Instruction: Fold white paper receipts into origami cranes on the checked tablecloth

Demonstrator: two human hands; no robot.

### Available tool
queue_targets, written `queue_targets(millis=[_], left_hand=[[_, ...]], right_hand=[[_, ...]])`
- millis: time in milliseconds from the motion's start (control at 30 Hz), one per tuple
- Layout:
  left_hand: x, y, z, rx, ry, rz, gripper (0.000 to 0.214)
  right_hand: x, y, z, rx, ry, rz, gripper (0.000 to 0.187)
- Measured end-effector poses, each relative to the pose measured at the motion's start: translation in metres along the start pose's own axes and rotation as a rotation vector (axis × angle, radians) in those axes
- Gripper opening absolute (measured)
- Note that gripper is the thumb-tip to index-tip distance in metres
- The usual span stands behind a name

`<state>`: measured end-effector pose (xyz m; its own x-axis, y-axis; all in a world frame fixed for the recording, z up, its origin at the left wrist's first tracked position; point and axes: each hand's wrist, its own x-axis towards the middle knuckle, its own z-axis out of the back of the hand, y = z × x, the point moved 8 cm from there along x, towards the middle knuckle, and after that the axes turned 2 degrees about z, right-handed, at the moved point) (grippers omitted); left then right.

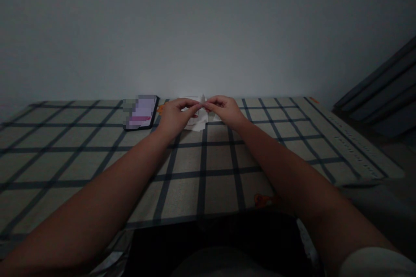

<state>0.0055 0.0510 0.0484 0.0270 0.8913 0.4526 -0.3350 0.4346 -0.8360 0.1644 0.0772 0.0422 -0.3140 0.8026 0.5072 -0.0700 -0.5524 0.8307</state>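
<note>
Head view, dim light. Left of centre in the frame, a phone (143,110) with a dark edge sits on the checked tablecloth (188,156), its screen lit and partly pixelated. Just right of it, a small orange patch (160,109) shows beside the left hand; nature not determinable.

Left hand (177,116): thumb and index finger extended to the right, narrowed to a pinch at the tips. At frame centre, white paper (203,98) is held at the meeting fingertips of both hands, a pointed part rising above them. Below, white sheets (196,126) lie on the cloth, partly covered by the left hand.

Right hand (225,109): thumb and index finger likewise closed to a pinch on the same paper, other fingers curled. Under it, a further white piece (216,117) is partly visible. Lower centre-right: orange mark (261,200) near the right forearm. Far right: dark folded fabric (386,91).
</note>
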Motion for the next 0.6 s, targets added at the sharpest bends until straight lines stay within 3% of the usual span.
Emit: queue_targets(millis=[200,400,600], left_hand=[[-0.003,0.000,0.001,0.004,-0.041,0.049,0.030],[-0.004,0.006,-0.005,-0.159,0.013,0.161,0.034],[-0.001,0.002,-0.010,-0.123,0.083,0.033,0.045]], right_hand=[[0.001,-0.008,-0.005,0.007,-0.003,-0.025,0.028],[0.001,-0.006,-0.008,0.171,0.014,0.015,0.029],[-0.001,-0.004,-0.011,0.122,0.057,0.003,0.036]])
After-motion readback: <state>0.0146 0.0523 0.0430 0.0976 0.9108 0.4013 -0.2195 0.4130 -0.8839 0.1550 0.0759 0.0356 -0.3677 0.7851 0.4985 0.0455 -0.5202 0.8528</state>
